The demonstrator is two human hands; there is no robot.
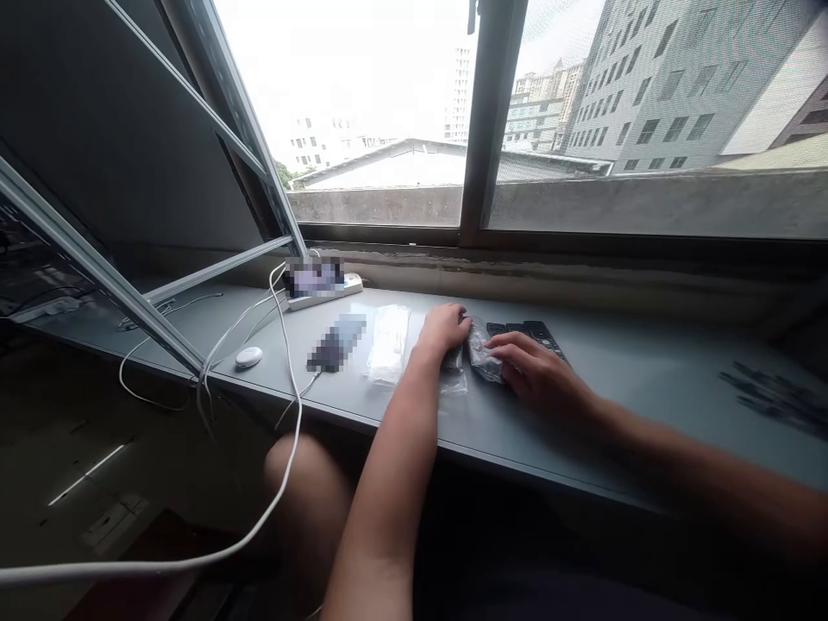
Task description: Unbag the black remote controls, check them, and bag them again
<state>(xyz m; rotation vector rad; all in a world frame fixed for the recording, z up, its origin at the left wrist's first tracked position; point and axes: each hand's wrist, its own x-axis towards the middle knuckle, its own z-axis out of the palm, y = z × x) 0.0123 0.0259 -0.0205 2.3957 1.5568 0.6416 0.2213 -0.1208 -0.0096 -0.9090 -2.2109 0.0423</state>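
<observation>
A crumpled clear plastic bag [482, 352] lies on the grey tabletop [621, 371] between my two hands. My left hand [445, 326] is curled at the bag's upper left edge, fingertips against it. Thumb and fingers of my right hand [527, 364] are closed on the bag's right side. Under my left wrist lies another clear bag [454, 379] with something dark in it, partly hidden by the forearm. Behind my right hand are several black pieces [540, 332] set close together. To the left of my left hand is a stack of white plastic bags [389, 343].
A phone [337, 342] with a cable and a round white case [249, 357] lie to the left. Behind them is a power strip [327, 293]. A white cable [297, 431] hangs across the table's front edge. Dark thin pieces [769, 392] lie far right. A metal frame [161, 328] stands left.
</observation>
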